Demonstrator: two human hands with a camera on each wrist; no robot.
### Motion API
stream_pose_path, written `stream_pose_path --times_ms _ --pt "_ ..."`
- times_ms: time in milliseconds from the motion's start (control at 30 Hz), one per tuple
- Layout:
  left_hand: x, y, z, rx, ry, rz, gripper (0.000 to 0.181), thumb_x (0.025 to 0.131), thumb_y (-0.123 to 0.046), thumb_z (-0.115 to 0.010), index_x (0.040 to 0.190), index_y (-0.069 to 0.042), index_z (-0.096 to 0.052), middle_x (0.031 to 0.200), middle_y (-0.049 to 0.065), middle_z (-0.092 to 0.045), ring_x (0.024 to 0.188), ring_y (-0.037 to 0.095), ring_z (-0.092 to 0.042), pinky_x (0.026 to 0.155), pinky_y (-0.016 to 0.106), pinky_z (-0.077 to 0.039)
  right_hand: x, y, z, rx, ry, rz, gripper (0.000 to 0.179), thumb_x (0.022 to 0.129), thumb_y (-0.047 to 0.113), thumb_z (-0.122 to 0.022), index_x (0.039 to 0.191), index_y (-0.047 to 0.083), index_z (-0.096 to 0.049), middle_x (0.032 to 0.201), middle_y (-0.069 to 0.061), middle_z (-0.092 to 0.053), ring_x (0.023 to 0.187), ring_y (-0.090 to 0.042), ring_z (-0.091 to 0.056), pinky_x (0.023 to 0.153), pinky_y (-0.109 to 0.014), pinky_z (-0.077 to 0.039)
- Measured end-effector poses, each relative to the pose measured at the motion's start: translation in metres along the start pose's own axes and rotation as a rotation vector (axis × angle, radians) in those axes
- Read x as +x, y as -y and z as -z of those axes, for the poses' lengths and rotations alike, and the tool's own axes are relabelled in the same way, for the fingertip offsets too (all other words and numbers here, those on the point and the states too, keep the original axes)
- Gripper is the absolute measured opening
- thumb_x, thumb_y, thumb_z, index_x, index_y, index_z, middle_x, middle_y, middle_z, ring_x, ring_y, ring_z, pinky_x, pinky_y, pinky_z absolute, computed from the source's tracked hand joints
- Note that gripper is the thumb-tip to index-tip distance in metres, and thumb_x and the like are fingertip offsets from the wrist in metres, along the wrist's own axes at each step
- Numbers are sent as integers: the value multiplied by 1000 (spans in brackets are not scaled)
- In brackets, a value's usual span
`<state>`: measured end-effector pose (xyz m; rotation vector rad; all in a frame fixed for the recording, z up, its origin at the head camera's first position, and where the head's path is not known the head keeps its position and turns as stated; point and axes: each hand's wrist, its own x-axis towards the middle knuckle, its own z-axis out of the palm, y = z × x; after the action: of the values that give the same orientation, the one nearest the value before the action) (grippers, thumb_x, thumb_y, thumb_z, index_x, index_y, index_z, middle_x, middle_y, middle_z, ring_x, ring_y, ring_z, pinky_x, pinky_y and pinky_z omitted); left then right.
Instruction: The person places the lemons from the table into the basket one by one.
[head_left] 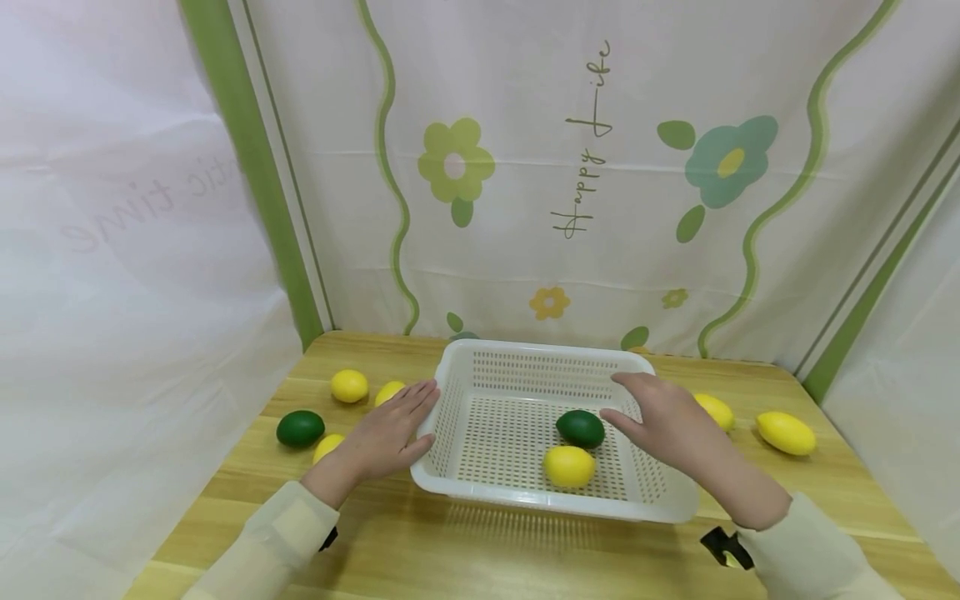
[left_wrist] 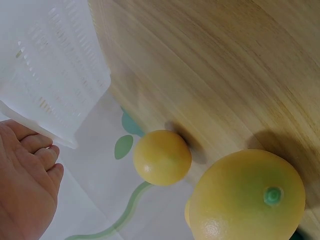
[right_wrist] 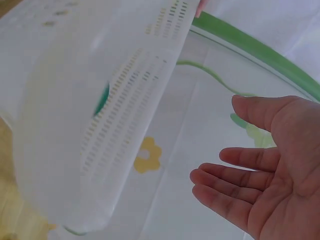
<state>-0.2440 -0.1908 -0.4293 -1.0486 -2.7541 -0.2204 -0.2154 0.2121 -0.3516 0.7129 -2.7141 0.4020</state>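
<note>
A white plastic basket (head_left: 525, 500) with slotted walls is on the wooden table. Inside it, towards the right, a dark green lemon-shaped fruit (head_left: 581, 428) lies just behind a yellow lemon (head_left: 569, 467). My left hand (head_left: 378, 437) rests against the basket's left rim, its fingers fairly straight. Over the right side of the basket hovers my right hand (head_left: 671, 421); thumb and fingers are spread apart and hold nothing. The right wrist view shows that hand's palm (right_wrist: 280, 175) away from the basket rim.
Left of the basket lie yellow lemons (head_left: 349, 386) and another green fruit (head_left: 300, 429); my left hand partly covers some. Two more yellow lemons (head_left: 785, 433) are on the right, one partly behind my right hand. A printed white curtain (head_left: 510, 250) hangs behind the table.
</note>
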Motion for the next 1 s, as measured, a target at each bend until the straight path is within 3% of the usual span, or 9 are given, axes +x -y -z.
stream_pose_path --times_ms 533,767,1000 --pt "0 -1 0 8 4 9 65 100 -35 -45 149 5 -29 155 19 -26 143 32 -24 116 45 -20 -6 -37 39 -27 -41 -138 56 92 29 -68 128 -11 -54 122 -31 -58 107 -51 -56 83 -62 -48" --pt "-1 -2 1 6 9 11 65 100 -34 -46 148 6 -30 155 20 -27 143 33 -25 116 45 -20 -11 -56 41 -77 -63 -181 58 92 31 -67 126 -14 -53 118 -34 -58 99 -54 -57 76 -63 -49" --pt "-1 -3 1 9 12 12 65 100 -34 -46 148 6 -30 155 20 -27 143 32 -24 116 45 -20 -13 -81 37 -76 -86 -224 60 93 33 -66 125 -16 -52 118 -37 -56 101 -56 -55 76 -65 -48"
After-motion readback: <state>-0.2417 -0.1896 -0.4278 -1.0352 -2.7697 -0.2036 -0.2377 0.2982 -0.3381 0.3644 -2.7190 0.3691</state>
